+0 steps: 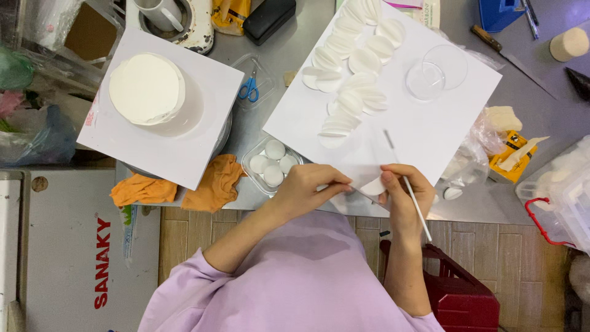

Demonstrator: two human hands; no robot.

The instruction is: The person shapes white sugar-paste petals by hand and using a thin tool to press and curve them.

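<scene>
My left hand [305, 188] and my right hand [401, 189] meet at the near edge of a white board [430, 129]. Between their fingertips is a small white disc-shaped piece [373, 185]; both hands pinch it. My right hand also holds a thin white stick tool [407, 183] that runs diagonally across its fingers. Several thin white round petals [353, 67] lie in overlapping rows on the far part of the board. A clear plastic cup [437, 72] lies on the board to the right of them.
A white frosted cake [147, 88] stands on a square board on a turntable at left. A clear tray of white balls [271, 165], orange cloths [215, 183], blue scissors [249, 90], a knife [510, 58] and a clear box with red handle [559, 203] surround the workspace.
</scene>
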